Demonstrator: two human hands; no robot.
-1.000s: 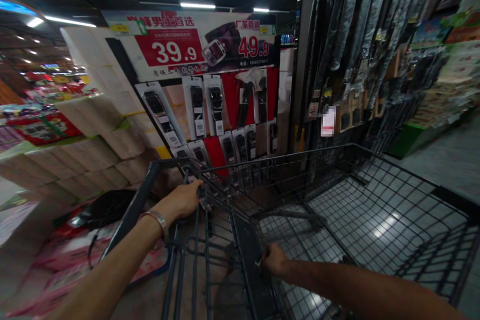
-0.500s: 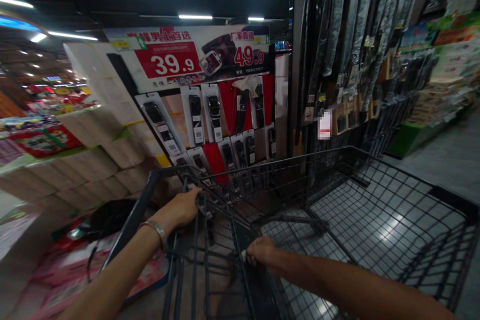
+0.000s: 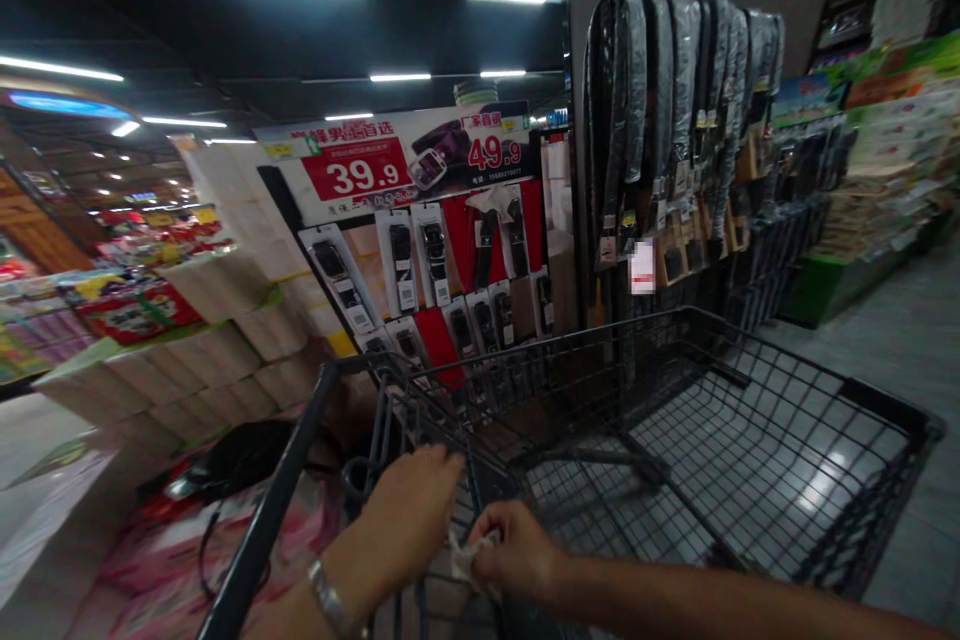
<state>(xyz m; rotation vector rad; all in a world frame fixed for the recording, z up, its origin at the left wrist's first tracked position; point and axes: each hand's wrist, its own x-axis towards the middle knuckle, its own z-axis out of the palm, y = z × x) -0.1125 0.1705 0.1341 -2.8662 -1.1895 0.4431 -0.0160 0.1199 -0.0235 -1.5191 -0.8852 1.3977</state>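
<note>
My right hand (image 3: 521, 548) pinches a crumpled white tissue or cloth (image 3: 472, 560) over the near part of a dark wire shopping cart (image 3: 679, 320). Close on its left is my left hand (image 3: 420, 495), with a metal bracelet (image 3: 328, 598) on the wrist. The left hand hangs above the cart's inner wire section, its fingers blurred and turned down, so I cannot tell whether they hold anything. The cart's handlebar (image 3: 281, 490) slants along the left, untouched by either hand.
Behind the cart stands a rack of boxed belts under a price sign (image 3: 360, 170). Plastic-wrapped belts (image 3: 675, 90) hang to its right. Stacked paper packs (image 3: 217, 360) and a black bag (image 3: 240, 460) are on the left. Tiled floor (image 3: 885, 370) shows at right.
My left hand has left the cart's wire edge and moved right and down, near my right hand. More of the white tissue shows in the right hand. The view has tilted up.
</note>
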